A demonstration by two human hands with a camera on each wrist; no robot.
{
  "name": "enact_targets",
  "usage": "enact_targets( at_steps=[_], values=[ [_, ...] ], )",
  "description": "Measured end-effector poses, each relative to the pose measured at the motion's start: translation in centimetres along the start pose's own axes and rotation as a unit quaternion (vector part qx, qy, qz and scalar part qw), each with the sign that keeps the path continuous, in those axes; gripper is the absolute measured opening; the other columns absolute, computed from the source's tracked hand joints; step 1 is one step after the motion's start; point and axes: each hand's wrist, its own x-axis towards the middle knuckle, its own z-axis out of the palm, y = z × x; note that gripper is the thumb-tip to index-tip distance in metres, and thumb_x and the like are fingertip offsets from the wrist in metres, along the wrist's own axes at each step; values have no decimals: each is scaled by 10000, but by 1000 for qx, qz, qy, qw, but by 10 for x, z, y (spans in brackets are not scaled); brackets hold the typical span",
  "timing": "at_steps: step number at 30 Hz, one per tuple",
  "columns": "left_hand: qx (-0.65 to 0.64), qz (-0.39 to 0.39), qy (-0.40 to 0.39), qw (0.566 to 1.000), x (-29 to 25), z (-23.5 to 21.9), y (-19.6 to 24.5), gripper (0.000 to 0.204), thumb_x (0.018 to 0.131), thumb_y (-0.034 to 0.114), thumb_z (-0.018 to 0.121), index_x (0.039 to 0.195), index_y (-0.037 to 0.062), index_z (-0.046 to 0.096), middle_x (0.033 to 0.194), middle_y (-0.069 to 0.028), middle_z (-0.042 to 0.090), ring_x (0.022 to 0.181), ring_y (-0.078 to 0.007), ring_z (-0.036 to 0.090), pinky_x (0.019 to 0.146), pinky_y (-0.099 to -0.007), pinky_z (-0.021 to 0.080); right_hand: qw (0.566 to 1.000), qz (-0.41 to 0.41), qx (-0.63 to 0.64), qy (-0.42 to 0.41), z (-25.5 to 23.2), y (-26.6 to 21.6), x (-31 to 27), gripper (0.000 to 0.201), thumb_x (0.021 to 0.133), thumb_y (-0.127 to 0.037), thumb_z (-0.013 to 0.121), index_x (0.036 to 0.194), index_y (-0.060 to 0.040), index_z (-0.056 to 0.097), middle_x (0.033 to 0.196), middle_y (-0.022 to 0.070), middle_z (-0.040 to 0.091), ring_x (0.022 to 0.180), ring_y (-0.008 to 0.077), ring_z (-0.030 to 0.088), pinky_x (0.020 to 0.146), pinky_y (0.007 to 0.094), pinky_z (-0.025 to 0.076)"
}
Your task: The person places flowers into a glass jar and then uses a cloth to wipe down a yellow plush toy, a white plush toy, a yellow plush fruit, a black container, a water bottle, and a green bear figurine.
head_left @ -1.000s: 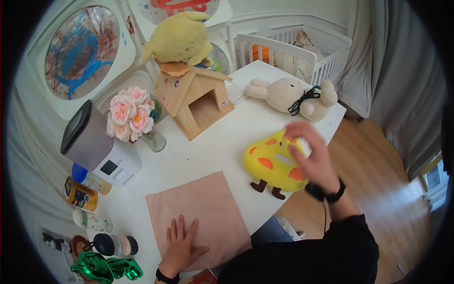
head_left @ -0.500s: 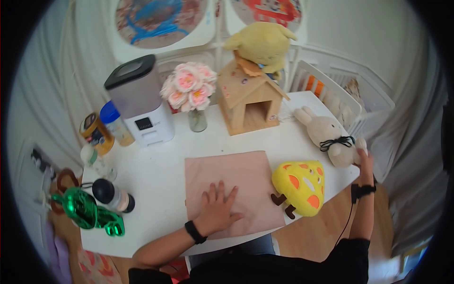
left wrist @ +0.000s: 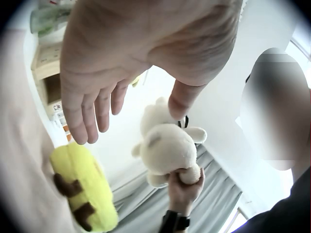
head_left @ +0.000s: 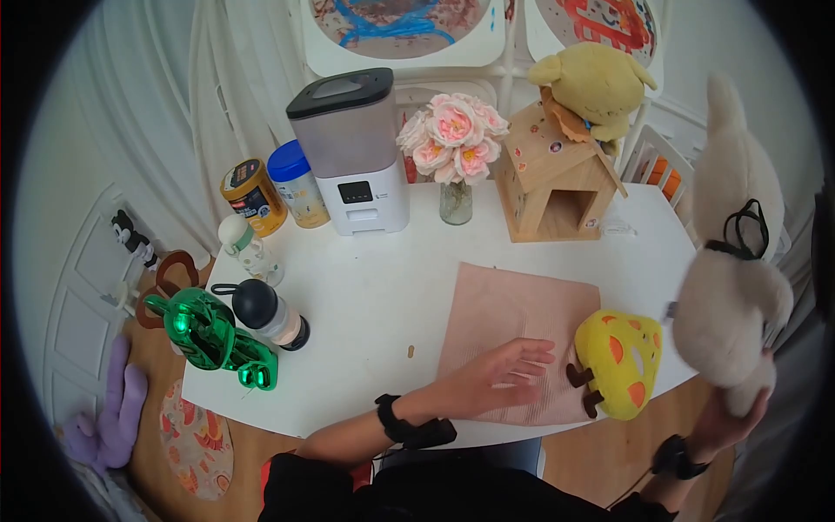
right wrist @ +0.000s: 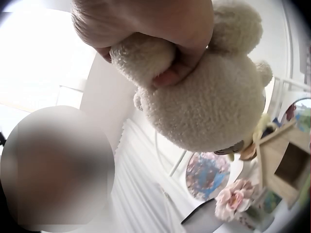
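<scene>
In the head view my right hand (head_left: 726, 422) grips a cream plush bunny (head_left: 726, 309) by one leg, holding it up beyond the table's right edge. The bunny wears a black cord bow (head_left: 739, 233) at its neck. The right wrist view has the fingers curled round the plush leg (right wrist: 141, 58). My left hand (head_left: 496, 383) is over the pink cloth (head_left: 513, 304), fingers loosely extended with nothing in them. To its right, a yellow cheese-shaped plush (head_left: 622, 365) with orange spots and brown legs overlaps the cloth's edge.
On the white table (head_left: 365, 287) stand a wooden house (head_left: 557, 174) topped by a yellow plush (head_left: 596, 83), a flower vase (head_left: 456, 200), a dispenser (head_left: 361, 191), a yellow tin (head_left: 252, 196), a blue-lidded jar (head_left: 297, 183), bottles (head_left: 270, 313) and a shiny green figure (head_left: 209, 331).
My right hand passed over the cheese plush to the bunny, took its leg and lifted it off the table. My left hand rose from lying flat on the cloth. The head view swung left.
</scene>
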Motion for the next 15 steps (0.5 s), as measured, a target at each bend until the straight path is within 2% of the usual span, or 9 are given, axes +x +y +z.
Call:
enact_targets(
  at_steps=[2,4,5,6,9,11,12,13,15],
  values=[
    [-40,23,-13,999,-16,19,18,867,872,267,796,1552,93,287,1577,-134,304,1456,-291,310,1136,-418,372,989,50,-81,-112,54,34,-60,590,975,-350,563,1437,-13,416,1408,182,525,1304,354,516,1043,474,469],
    [-107,231,51,966,-38,31,24,925,859,222,812,1571,91,235,1570,-98,345,1434,-260,351,1160,-409,334,919,157,-266,-244,29,64,-103,698,829,-411,760,1344,-6,518,1221,115,612,1129,334,604,1009,428,467],
    [120,261,81,955,-64,12,0,879,914,292,747,1577,72,214,1586,-134,329,1453,-260,319,1170,-417,313,873,189,-253,-371,75,76,-97,767,702,-348,892,1293,-12,538,1230,125,576,1119,304,583,1000,411,451],
    [115,255,64,958,-70,7,-1,879,914,292,747,1577,72,214,1586,-134,329,1453,-260,319,1170,-417,313,852,134,-270,-427,94,98,-114,869,643,-334,941,1308,-5,488,1253,141,522,1137,271,546,998,430,433],
    [-84,285,262,918,-79,-10,0,812,947,315,686,1569,55,234,1590,-136,328,1450,-261,329,1169,-411,315,830,139,-177,-511,136,118,-104,690,785,-297,865,1308,0,528,1328,215,510,1168,355,548,969,441,458],
    [-206,282,398,848,-81,-19,2,771,969,331,646,1564,44,247,1592,-137,327,1448,-262,335,1168,-406,316,798,71,-305,-515,128,113,-79,688,758,-248,860,1310,3,534,1354,216,492,1225,382,509,1017,457,432],
    [-262,276,465,799,-81,-23,2,752,980,338,626,1561,38,254,1594,-138,327,1447,-262,338,1168,-404,316,760,70,-434,-478,126,110,-70,678,750,-223,844,1324,-30,539,1378,209,481,1261,395,479,1045,489,411],
    [-261,270,462,803,-80,-25,3,752,980,338,626,1561,38,254,1594,-138,327,1447,-262,338,1168,-404,316,707,69,-554,-434,123,106,-63,673,742,-198,827,1338,-62,545,1402,203,471,1297,409,450,1072,520,389],
    [-317,222,439,811,-81,-28,5,703,1008,348,561,1559,49,244,1580,-136,342,1423,-262,373,1160,-411,345,449,42,-819,-355,77,114,-61,644,746,-103,749,1357,-143,551,1456,184,446,1368,426,381,1111,586,329]
  ],
)
